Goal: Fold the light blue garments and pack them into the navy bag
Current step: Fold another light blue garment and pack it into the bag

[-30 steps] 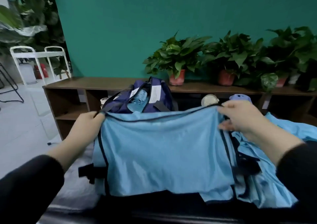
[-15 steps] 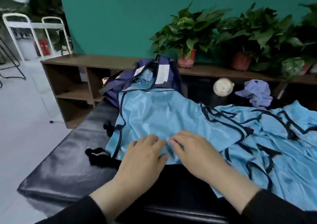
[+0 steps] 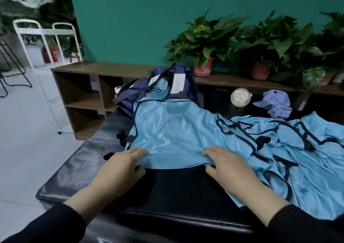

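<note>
Both hands, left hand (image 3: 119,165) and right hand (image 3: 226,163), are pinching the light blue garment's (image 3: 173,131) near hem, seemingly readying a fold toward the navy bag (image 3: 149,92).

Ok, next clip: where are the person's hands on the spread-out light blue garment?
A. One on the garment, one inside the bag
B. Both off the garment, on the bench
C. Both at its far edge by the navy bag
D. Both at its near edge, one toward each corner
D: the left hand and right hand each pinch the near hem of the light blue garment, far from the navy bag.
</note>
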